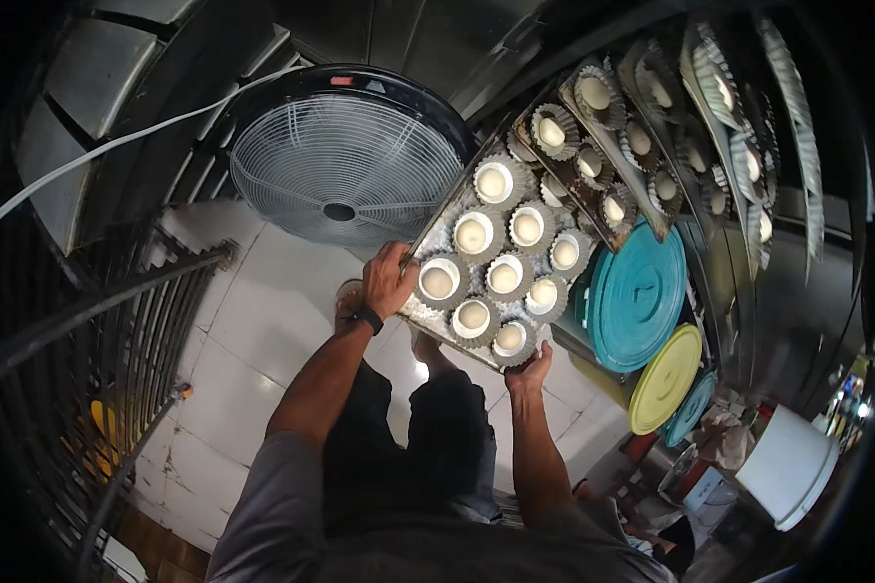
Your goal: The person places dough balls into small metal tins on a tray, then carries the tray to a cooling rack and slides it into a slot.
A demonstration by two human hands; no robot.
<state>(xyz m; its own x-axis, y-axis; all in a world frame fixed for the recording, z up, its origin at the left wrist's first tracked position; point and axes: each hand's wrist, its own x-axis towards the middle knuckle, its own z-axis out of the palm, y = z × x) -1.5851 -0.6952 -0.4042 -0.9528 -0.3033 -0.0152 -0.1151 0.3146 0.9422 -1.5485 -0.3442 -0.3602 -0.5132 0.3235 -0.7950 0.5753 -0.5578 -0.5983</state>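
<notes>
Both my hands grip a metal baking tray (432,231) by its near corners. My left hand (390,280) is closed on the left corner, with a dark band on the wrist. At the right corner, my right hand (529,371) holds from the side and partly below, its fingers mostly hidden under the tray. On the tray stand several fluted metal moulds (473,321) with white paper liners, each with a pale round dough ball (471,235) in it. The tray's far end reaches in beneath or beside another loaded tray (576,175) of the rack.
More trays (632,126) of fluted moulds are stacked in the rack at the upper right. A large round fan (345,165) stands ahead to the left. Black metal racks (136,321) line the left. Lidded tubs with teal (640,291) and yellow (666,379) lids, and a white bucket (786,466), stand right.
</notes>
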